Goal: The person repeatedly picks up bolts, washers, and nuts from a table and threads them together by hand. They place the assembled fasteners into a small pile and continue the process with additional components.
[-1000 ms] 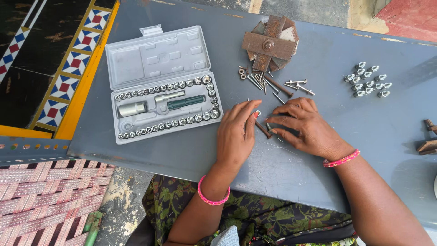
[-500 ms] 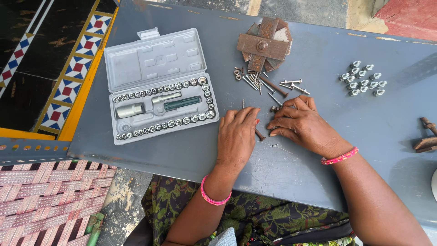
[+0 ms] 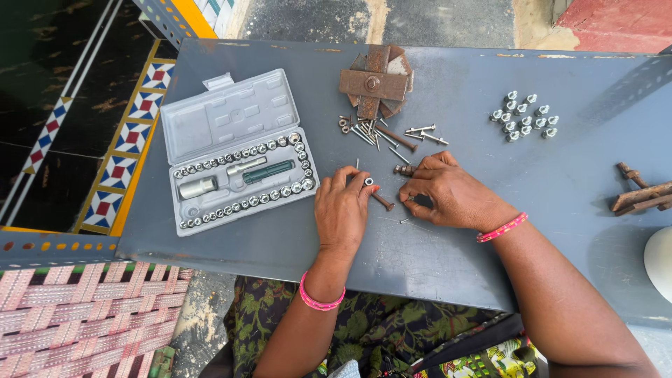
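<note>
Head view, the only one: both hands rest on the grey worktop [image 3: 280, 238], close together over a few loose fasteners. The left hand [image 3: 343, 210] lies palm down, its fingers [image 3: 360, 183] bent narrow around a small shiny nut [image 3: 368, 181] at the fingertips; whether the nut is truly pinched or only touched, I cannot tell. A rusty bolt [image 3: 383, 201] lies just beside that hand, between the two hands. The right hand [image 3: 451, 196] has its fingers [image 3: 414, 187] curled in, and a second rusty bolt [image 3: 402, 169] sits at their tips, touching or nearly so.

Beyond the hands lie a scatter of thin nails and bolts [image 3: 378, 133] in front of a rusty bracket stack [image 3: 374, 84]. A cluster of bright nuts [image 3: 523, 115] lies well apart to the right, and an open socket set case [image 3: 238, 154] sits to the left.

Risks, as a judgement: the nut is small and smooth (and round-edged), so a loose pinch could let it roll across the worktop and off the near edge. Rust on the bolt threads could make a nut bind or start crooked. The nails near the knuckles could prick a finger or get swept aside if either hand slides forward. A loose bolt could also roll under a palm.
</note>
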